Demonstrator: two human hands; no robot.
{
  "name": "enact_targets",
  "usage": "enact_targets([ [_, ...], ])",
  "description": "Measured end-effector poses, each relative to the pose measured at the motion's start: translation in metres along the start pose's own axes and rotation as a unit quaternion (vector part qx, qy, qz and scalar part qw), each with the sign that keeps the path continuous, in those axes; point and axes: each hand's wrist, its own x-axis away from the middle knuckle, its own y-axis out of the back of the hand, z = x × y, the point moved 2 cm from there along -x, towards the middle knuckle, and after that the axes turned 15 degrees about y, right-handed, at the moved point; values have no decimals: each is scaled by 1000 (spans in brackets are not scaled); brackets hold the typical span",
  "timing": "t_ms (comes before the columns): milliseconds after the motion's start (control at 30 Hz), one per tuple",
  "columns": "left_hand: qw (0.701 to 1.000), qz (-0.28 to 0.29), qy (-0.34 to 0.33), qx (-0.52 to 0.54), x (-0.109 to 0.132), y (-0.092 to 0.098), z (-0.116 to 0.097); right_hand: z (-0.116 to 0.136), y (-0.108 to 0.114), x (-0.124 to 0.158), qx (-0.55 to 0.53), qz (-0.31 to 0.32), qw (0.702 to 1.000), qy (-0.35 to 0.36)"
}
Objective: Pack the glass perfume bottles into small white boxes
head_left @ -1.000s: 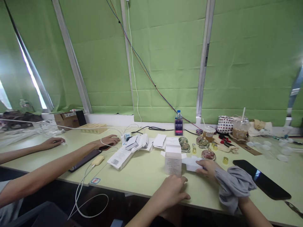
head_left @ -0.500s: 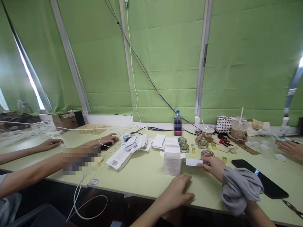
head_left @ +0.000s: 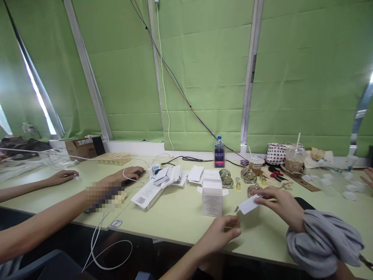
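A blurred patch (head_left: 105, 197) hides the co-worker's forearm; another hand (head_left: 368, 177) is cut off at the right edge

Pale green table (head_left: 180, 217) (cluttered) bears white box (head_left: 212, 198), bottle (head_left: 219, 152), papers (head_left: 169, 175).

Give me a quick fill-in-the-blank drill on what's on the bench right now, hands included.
1. The right hand holds a folded white ____ above the table.
2. The open white box stands to the ____ of that hand.
3. The left hand rests on the table's near ____.
4. The water bottle at the back stands ____.

Missing words: card; left; edge; upright
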Motion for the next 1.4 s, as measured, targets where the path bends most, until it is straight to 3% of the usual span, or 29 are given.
enact_targets([
  [167, 956, 71, 95, 267, -7, -11, 5, 10, 12, 7, -53, 49, 996, 58],
  [300, 935, 92, 108, 326, -3, -15, 3, 22, 8, 8, -39, 101, 987, 121],
  [433, 936, 115, 70, 325, 1, -16, -2, 38, 0, 7, -55, 162, 972, 162],
  [533, 936, 109, 51, 331, 1, -16, -3, 45, -2, 7, -90, 160, 969, 165],
  [733, 933, 84, 35, 348, -1, -19, 0, 26, -10, 10, -140, 68, 985, 70],
  [1000, 948, 49, 1, 314, -1, -23, 2, 24, -12, 13, -255, 133, 958, -1],
  [1133, 965, 17, -24, 261, -7, -24, 1, 29, -13, 13, -248, 191, 950, 11],
  [1233, 972, 9, -42, 229, -13, -27, -9, 26, -13, 14, -222, 192, 956, 19],
  [1400, 970, 69, -96, 211, -13, -33, -30, 19, -10, 13, -155, 160, 975, 22],
])
